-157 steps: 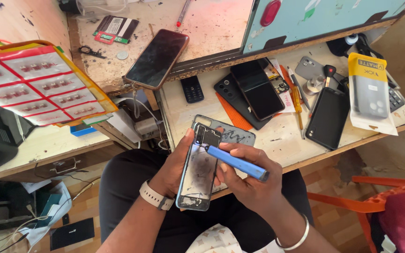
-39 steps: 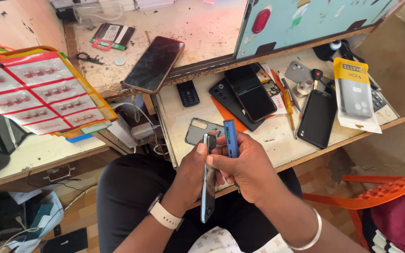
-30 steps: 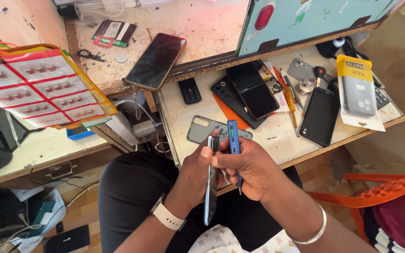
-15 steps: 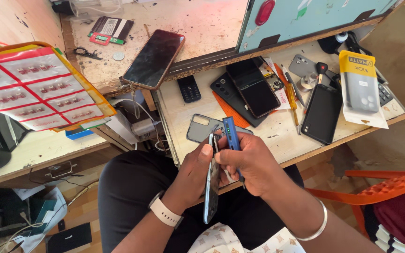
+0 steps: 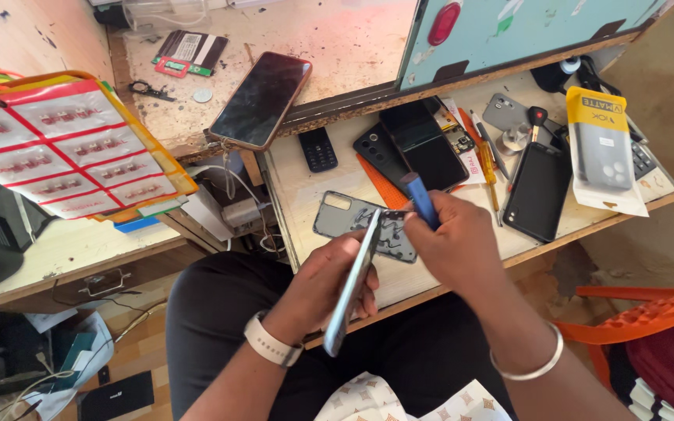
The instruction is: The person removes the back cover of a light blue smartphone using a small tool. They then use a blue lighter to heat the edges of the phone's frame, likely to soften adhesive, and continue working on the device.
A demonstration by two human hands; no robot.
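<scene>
Edgewise, held a phone [image 5: 350, 287] in the left hand [image 5: 323, 282], fingers closed round its lower half, above the lap. Long axis slanted from lower left up toward the desk [image 5: 306, 191]. Gripped a blue tool [image 5: 420, 199] in the closed right hand [image 5: 454, 243], tip at the phone's top edge.

You are at a phone repair workshop: a worn surface [image 5: 329, 183] strewn with handsets [image 5: 260, 99], loose back covers [image 5: 352, 222], screwdrivers [image 5: 487, 160] and carded spare parts [image 5: 64, 144].
</scene>
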